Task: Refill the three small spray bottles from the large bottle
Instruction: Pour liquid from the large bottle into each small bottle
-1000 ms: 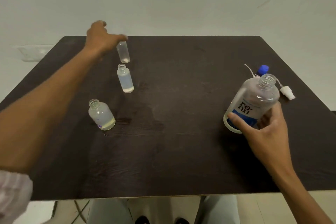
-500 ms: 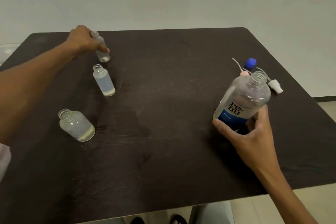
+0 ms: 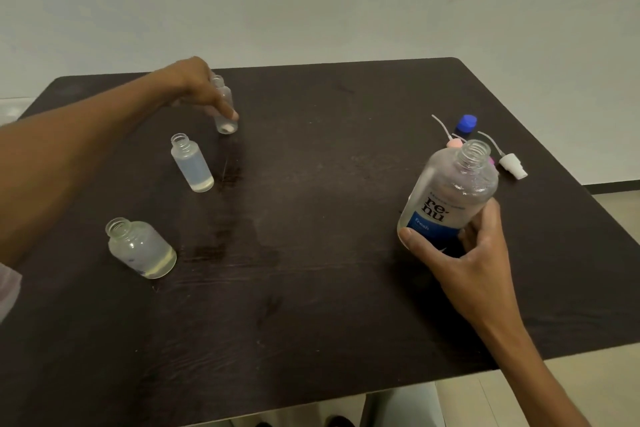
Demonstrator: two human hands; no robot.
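Gripping the narrow spray bottle (image 3: 223, 107) near the tabletop's (image 3: 329, 288) far-left corner, left fingers (image 3: 230, 113) are closed; uncapped large bottle (image 3: 446, 198) is clasped right-handed (image 3: 464, 250). Steady, aligned pouring is advised.

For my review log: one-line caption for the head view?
Left hand grips the farthest small bottle; right hand holds the open large bottle.

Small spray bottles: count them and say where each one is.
3, all uncapped on the table's left side: the widest bottle nearest, the middle bottle behind it, and the slimmest bottle farthest, gripped by the left hand. None seems hidden.
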